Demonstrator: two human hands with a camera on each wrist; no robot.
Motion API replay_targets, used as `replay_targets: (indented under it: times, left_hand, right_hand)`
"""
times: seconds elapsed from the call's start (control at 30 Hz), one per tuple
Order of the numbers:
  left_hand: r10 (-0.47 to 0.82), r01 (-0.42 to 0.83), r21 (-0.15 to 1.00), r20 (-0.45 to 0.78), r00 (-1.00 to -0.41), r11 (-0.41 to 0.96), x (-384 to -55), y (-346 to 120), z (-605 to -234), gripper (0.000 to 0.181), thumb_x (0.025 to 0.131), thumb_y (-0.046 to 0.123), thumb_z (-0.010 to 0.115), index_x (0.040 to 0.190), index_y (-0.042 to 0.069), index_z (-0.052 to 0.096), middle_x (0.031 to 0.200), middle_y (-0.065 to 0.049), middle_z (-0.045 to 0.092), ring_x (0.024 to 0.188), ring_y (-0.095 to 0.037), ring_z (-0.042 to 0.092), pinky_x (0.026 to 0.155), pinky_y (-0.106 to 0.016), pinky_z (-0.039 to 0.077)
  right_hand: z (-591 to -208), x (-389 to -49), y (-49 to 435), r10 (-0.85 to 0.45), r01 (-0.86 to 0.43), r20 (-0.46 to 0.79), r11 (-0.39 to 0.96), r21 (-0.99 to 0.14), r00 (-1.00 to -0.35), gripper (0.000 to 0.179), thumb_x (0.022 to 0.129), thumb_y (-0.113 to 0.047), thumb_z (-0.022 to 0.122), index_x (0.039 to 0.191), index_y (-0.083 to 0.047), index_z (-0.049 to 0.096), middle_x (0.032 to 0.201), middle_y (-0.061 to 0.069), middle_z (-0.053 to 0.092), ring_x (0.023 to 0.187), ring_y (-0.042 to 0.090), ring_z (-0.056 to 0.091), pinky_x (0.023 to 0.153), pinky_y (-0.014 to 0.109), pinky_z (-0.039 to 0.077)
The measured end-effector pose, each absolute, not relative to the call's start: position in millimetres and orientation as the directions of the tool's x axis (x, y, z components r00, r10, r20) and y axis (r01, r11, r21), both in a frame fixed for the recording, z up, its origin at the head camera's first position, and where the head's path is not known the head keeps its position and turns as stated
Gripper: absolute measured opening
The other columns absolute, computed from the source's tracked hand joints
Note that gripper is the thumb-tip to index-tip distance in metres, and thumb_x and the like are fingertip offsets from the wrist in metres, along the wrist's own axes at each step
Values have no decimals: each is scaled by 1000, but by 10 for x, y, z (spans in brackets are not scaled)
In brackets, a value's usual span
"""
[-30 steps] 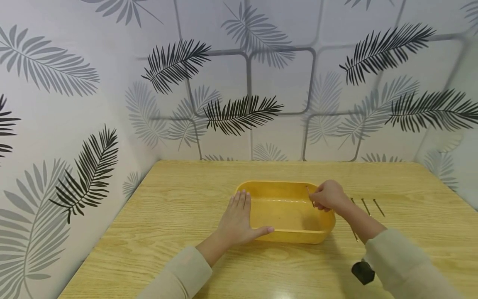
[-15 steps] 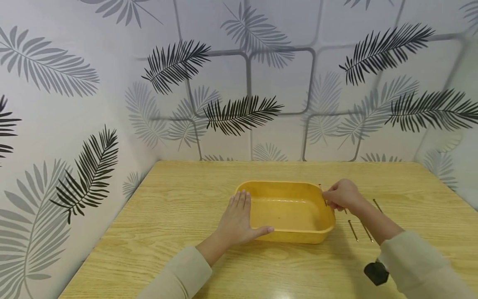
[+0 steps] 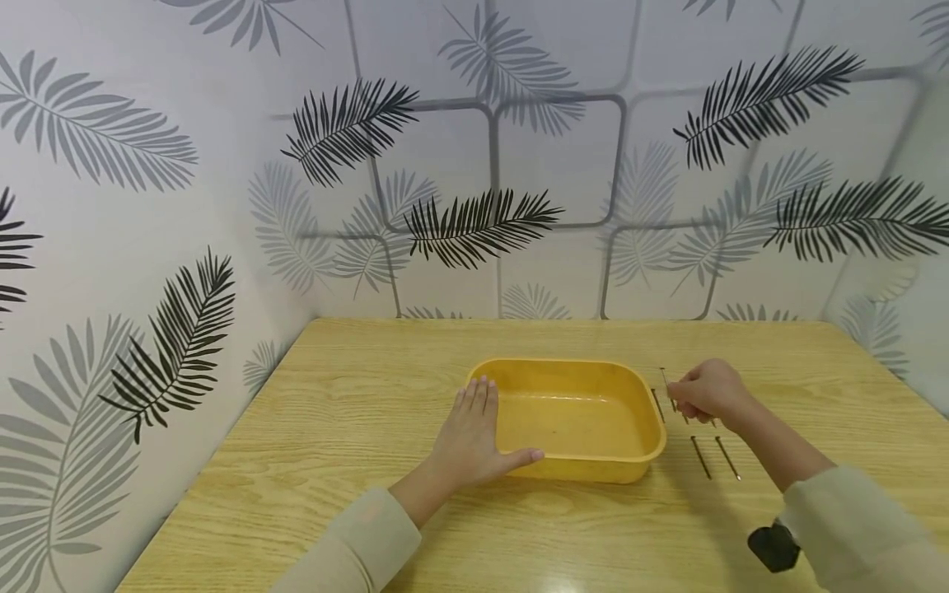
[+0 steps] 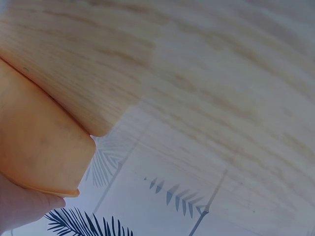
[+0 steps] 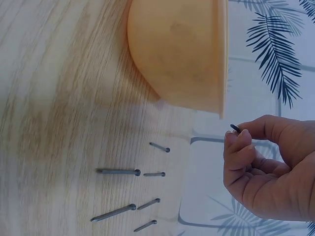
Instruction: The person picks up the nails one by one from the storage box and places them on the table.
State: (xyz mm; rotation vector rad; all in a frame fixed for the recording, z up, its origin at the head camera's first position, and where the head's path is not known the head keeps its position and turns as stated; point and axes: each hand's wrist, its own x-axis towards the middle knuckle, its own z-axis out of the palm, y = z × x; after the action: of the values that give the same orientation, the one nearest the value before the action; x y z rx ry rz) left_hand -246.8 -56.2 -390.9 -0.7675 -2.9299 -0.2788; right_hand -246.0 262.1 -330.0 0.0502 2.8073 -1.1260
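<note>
My right hand (image 3: pixel 710 390) pinches a dark nail (image 5: pixel 235 128) between thumb and fingertips, just right of the yellow plastic basin (image 3: pixel 574 469). The held nail points up and slants over the table in the head view. My left hand (image 3: pixel 470 445) lies against the basin's left end, fingers straight over the rim and thumb along the front edge. Inside, the basin shows a bare floor. Below the right hand, two longer nails lie side by side, one of them the front nail (image 3: pixel 700 457). Shorter nails, such as the small nail (image 5: pixel 160 147), lie in a row behind them, partly hidden by the hand.
The wood-grain table (image 3: pixel 356 395) runs back to a wall (image 3: pixel 549 280) with a leaf pattern. A black device (image 3: pixel 773 548) hangs at the right wrist by the sleeve (image 3: pixel 853 519). Several nails lie on the table right of the basin.
My right hand has moved right with the nail, from over the basin's inside, across its right rim, to above the nails on the table. The left hand and basin have stayed put.
</note>
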Motion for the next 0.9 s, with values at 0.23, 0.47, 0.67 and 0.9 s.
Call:
replay_targets:
  times: [0.23,0.47,0.67,0.9]
  left_hand:
    - [475,491,174,127,-871,853,-2471,-564,-3916,106,82,72,43,145,-8,13,153,-25,12,143,-35,11,117,-45,12]
    - [478,494,174,126,-869,852,-2471,-563,-3914,106,82,72,43,145,-8,14,153,-25,12,143,-35,11,117,-45,12]
    - [477,493,173,127,-870,853,-2470,-562,-3913,106,82,72,43,145,-8,14,153,-25,13,143,-35,11,117,-45,12]
    - [474,490,158,129,-871,857,-2469,-556,-3908,106,82,72,43,145,-8,15,153,-25,14,143,-35,13,117,-45,13]
  right_hand:
    - [-3307,-2425,2716,-4,81,-124,731,-677,-992,26,86,-11,52,78,10,64,50,-4,53,48,9,47,49,23,45]
    - [-3340,-2404,2826,4,89,-127,734,-673,-992,27,85,-10,50,76,10,65,51,-3,55,49,9,50,49,24,46]
    - [-3404,-2367,2961,7,104,-145,726,-680,-989,26,86,-10,51,68,3,63,51,-3,54,49,8,46,49,24,43]
    - [-3490,-2317,3138,11,121,-165,726,-677,-986,31,89,-11,50,61,-3,60,51,-3,53,48,8,43,48,25,41]
